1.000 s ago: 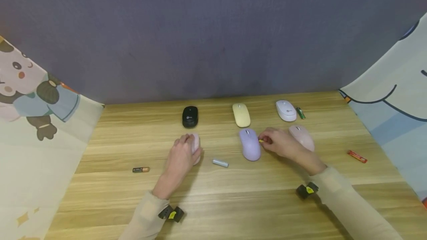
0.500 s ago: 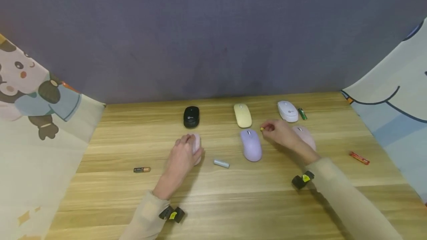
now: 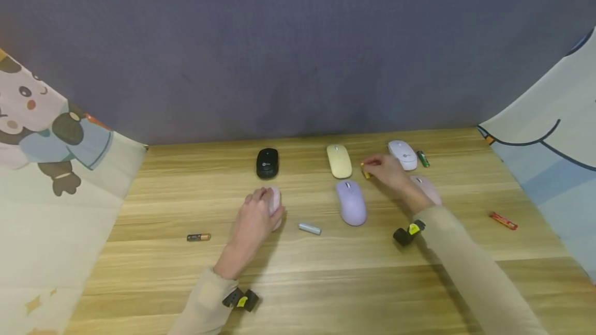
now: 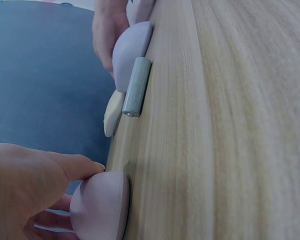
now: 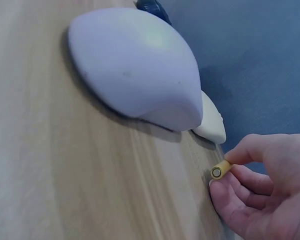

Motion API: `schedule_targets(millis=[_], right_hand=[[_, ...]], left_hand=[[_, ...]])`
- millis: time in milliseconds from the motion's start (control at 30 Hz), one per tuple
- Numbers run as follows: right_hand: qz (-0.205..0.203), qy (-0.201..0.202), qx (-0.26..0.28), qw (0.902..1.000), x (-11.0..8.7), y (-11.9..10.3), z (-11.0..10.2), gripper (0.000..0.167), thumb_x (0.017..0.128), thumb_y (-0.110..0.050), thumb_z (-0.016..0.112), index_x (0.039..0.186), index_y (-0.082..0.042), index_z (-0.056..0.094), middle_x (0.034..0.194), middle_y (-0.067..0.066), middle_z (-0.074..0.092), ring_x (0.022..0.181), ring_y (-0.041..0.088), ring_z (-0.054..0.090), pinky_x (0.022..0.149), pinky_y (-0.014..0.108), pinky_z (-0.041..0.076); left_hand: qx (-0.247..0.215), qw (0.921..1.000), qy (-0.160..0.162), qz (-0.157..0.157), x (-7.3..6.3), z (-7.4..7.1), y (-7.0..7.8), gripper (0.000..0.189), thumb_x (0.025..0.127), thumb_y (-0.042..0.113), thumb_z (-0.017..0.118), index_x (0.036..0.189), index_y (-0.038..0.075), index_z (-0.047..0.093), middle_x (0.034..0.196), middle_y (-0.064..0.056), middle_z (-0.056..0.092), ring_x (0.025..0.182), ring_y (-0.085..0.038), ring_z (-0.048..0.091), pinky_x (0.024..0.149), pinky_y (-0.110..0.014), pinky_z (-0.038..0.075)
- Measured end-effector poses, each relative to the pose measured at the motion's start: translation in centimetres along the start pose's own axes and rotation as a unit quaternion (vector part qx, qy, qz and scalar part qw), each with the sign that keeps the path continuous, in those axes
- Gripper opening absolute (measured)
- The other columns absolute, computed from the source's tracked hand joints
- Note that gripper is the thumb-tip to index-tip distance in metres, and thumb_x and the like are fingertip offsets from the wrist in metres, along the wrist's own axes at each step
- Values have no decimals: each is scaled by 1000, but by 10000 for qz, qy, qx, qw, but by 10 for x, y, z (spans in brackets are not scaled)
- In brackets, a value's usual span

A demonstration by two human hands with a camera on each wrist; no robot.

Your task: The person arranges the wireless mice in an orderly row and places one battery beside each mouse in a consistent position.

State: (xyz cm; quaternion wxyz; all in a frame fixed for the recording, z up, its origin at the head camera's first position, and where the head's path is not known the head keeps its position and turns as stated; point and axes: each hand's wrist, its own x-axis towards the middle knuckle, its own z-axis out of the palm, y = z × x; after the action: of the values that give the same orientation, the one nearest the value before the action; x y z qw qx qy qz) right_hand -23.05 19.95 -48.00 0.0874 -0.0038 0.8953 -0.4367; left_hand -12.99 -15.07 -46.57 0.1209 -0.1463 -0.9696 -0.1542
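My left hand (image 3: 253, 216) grips a pale pink mouse (image 4: 101, 206) on the table, thumb along one side and fingers along the other. Between the thumb and fingers of my right hand (image 3: 387, 170) is a small yellow battery (image 5: 220, 170), one flat end facing the right wrist camera. That hand is just right of a pale yellow mouse (image 3: 339, 161), close over the wood. A purple mouse (image 3: 351, 202) lies nearer, between the two hands. Left of it rests a grey battery (image 3: 309, 228).
A black mouse (image 3: 267, 163) lies at the back. A white mouse (image 3: 402, 155) and green battery (image 3: 422, 158) lie back right, with another pink mouse (image 3: 426, 188) partly behind the right forearm. A red battery (image 3: 503, 221) is far right, a black-and-copper battery (image 3: 198, 237) far left.
My right hand has carried the yellow battery from beside the purple mouse back to beside the yellow mouse. My left hand keeps its grip on the pink mouse.
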Motion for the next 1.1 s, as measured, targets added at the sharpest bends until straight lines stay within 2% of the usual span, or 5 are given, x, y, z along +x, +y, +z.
schedule_targets(millis=[333, 667, 800, 900, 1100], right_hand=[[416, 155, -387, 9983, 11, -9, -1, 38, 95, -18, 61, 122, 8, 67, 111, 23, 72, 83, 19, 69, 72, 20, 54], [437, 121, -865, 9952, 20, -19, -1, 39, 95, -18, 61, 122, 8, 68, 108, 23, 74, 96, 31, 68, 86, 35, 55], [502, 110, -1020, 9935, 20, -22, -1, 39, 94, -19, 61, 123, 6, 68, 114, 24, 73, 103, 35, 68, 93, 42, 56], [444, 122, -1153, 9923, 20, -24, 0, 37, 94, -19, 63, 123, 5, 68, 119, 25, 71, 110, 39, 66, 101, 48, 54], [203, 297, -1336, 9904, 21, -22, 2, 35, 93, -19, 64, 119, 4, 71, 117, 25, 72, 113, 42, 66, 102, 49, 53]], left_hand=[[28, 10000, 66, 48, 0, 2, 0, 57, 88, 29, 84, 123, -12, 67, 122, -30, 68, 98, -40, 71, 74, -42, 65], [76, 9999, 64, 46, -1, 0, 1, 56, 88, 30, 83, 124, -11, 67, 123, -29, 68, 100, -40, 71, 75, -42, 65], [121, 9999, 23, 21, -1, -1, 3, 56, 89, 30, 83, 125, -10, 67, 124, -29, 68, 101, -40, 71, 76, -42, 65], [121, 9999, 14, 4, -2, -2, 5, 57, 89, 31, 82, 125, -10, 67, 124, -29, 68, 101, -40, 71, 76, -43, 65], [139, 9999, 15, -28, -1, -3, 7, 57, 88, 30, 83, 125, -11, 66, 123, -30, 68, 101, -41, 71, 76, -43, 65]])
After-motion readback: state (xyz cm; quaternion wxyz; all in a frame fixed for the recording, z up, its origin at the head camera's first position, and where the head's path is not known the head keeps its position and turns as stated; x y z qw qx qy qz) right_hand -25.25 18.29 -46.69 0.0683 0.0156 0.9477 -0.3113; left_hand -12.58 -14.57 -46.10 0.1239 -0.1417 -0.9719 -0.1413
